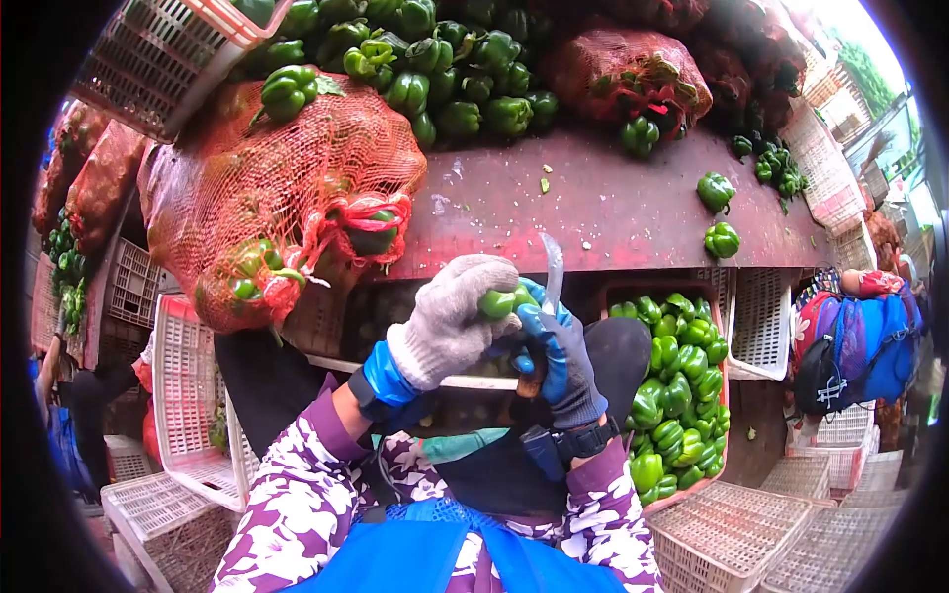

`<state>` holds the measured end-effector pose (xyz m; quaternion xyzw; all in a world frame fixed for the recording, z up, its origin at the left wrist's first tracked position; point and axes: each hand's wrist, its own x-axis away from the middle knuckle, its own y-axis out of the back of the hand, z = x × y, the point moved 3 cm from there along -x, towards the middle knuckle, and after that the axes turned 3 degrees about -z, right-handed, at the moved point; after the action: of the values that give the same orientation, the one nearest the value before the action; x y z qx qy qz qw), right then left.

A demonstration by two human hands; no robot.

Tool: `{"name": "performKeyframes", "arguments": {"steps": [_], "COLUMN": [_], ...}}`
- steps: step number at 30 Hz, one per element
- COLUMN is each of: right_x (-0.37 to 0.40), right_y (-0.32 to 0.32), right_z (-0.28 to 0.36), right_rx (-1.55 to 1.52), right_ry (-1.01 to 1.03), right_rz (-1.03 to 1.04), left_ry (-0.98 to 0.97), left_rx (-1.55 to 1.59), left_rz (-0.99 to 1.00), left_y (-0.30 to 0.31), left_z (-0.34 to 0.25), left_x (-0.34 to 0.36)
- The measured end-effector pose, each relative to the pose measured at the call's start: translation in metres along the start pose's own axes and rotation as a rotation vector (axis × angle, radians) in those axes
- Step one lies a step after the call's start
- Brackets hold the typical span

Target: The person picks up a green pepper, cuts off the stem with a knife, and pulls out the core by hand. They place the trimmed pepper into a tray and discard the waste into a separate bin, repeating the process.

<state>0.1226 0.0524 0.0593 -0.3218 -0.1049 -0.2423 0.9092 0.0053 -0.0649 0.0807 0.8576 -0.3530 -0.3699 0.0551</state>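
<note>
My left hand (450, 321), in a grey knit glove over a blue one, is closed around a green bell pepper (502, 300) at the centre of the view. Right beside it, my right hand (556, 361), in a blue and grey glove, grips a knife (552, 272) whose blade points up next to the pepper. Both hands are held over my lap, in front of a dark red table (593, 212).
A heap of green peppers (435, 69) and red mesh sacks (267, 198) of peppers lie on the table. A crate of peppers (677, 395) stands at my right. White plastic crates (188, 395) surround me. Bags (855, 346) hang at the right.
</note>
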Motion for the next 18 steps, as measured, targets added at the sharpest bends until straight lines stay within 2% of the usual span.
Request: {"name": "performKeyframes", "arguments": {"steps": [4, 8, 15, 18], "right_x": [0.005, 0.011, 0.024, 0.026], "right_y": [-0.006, -0.013, -0.025, -0.026], "right_z": [-0.012, -0.018, -0.019, -0.023], "right_rx": [-0.060, -0.096, -0.036, -0.001], "right_ry": [0.034, 0.030, 0.069, 0.083], "right_rz": [0.007, -0.041, -0.111, -0.141], "left_ry": [0.121, 0.449, 0.329, 0.479], "left_rx": [0.093, 0.300, 0.273, 0.413], "left_rz": [-0.030, -0.095, -0.289, -0.354], "left_y": [0.006, 0.001, -0.012, -0.015], "left_z": [-0.006, -0.006, -0.009, -0.013], "left_x": [0.008, 0.022, 0.026, 0.026]}}
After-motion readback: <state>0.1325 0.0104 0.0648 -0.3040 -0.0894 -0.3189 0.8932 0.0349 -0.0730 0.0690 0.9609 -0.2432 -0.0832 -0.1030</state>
